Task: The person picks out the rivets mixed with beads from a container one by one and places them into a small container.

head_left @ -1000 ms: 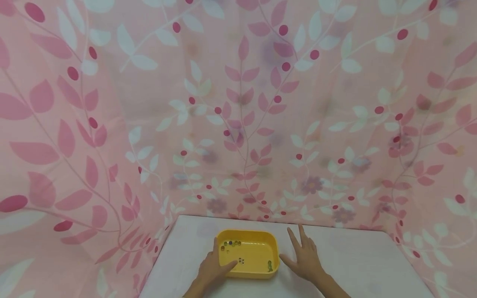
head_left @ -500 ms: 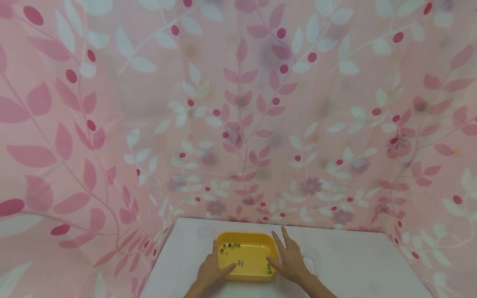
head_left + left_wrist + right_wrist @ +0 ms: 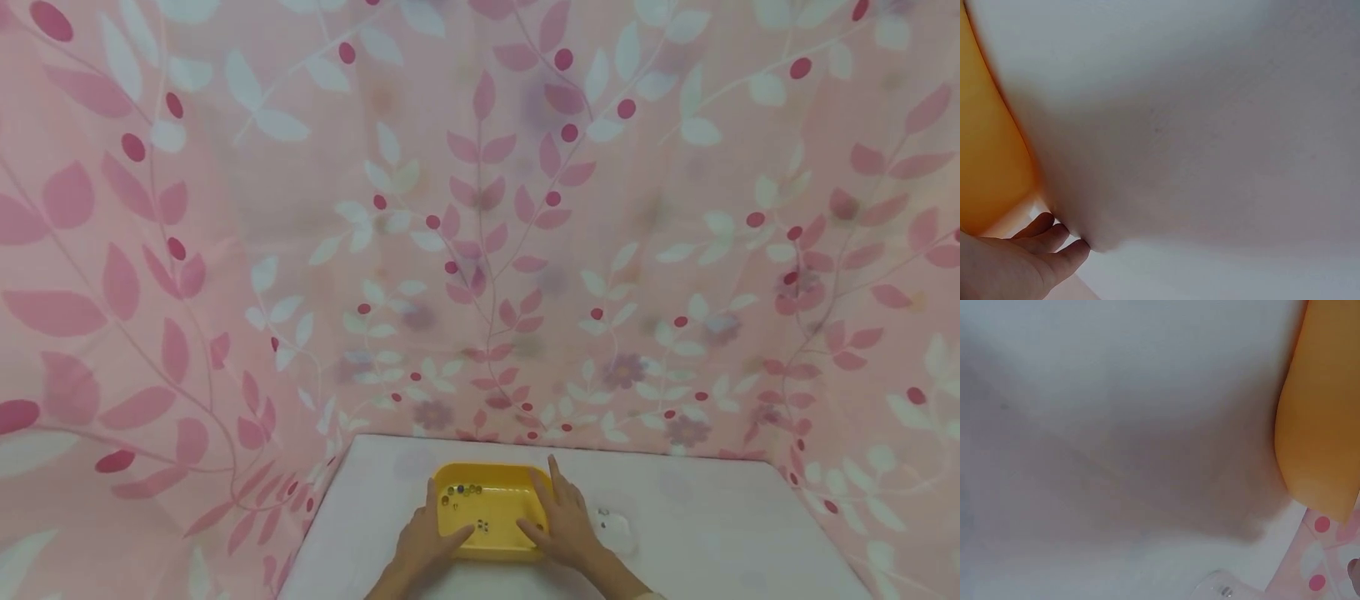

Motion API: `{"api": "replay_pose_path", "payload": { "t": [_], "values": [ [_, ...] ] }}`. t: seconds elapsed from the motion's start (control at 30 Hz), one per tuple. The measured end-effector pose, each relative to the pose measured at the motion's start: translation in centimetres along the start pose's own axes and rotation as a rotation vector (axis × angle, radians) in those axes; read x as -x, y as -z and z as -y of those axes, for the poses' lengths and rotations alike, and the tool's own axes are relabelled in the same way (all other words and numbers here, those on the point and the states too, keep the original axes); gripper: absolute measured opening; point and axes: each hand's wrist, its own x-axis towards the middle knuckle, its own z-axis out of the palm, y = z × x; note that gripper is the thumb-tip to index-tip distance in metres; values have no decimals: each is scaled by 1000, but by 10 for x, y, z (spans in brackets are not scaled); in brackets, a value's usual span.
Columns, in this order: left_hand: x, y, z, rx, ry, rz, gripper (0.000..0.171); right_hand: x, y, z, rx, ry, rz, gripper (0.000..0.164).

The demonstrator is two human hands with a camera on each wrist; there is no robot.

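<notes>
While our left hand [image 3: 422, 537] lies at the lower middle of the frame, against the left end of the yellow tray [image 3: 504, 507], we have its forefinger straight along the wall and its thumb spread over the near left corner. We judge light, even pressure best here, since a shove could set loose pieces rolling.

Toward the tray's upper left lie the coloured beads [image 3: 461, 489]; lower, just beside our left thumb's tip, sit the tiny beads [image 3: 483, 526], which that thumb could easily nudge.

Farther right, our right hand [image 3: 564, 527] reaches over the tray's right end, thumb and fingers spread well apart, pinching nothing that we can see. A dark bead [image 3: 539, 527] shows near that thumb; we would do well to lower the wrist and bring thumb and forefinger together gently, lest it skid away.

Rightmost, on the bench [image 3: 720, 525], stands a small clear container [image 3: 618, 533], with small pieces at its upper left; our right forearm needs to stay off its rim.
</notes>
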Motion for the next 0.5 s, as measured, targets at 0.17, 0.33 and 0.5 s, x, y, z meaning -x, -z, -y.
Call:
{"api": "replay_pose_path", "payload": {
  "t": [0.17, 0.33, 0.5],
  "values": [
    [-2, 0, 2, -6, -17, -8, 124, -6, -4, 5, -23, -1, 8, 84],
    [-1, 1, 0, 7, -23, 4, 123, -6, -12, 8, -9, -24, 42, 86],
    [1, 4, -2, -1, -14, 8, 123, -6, -19, 9, 18, -15, 40, 87]
  ]
}}
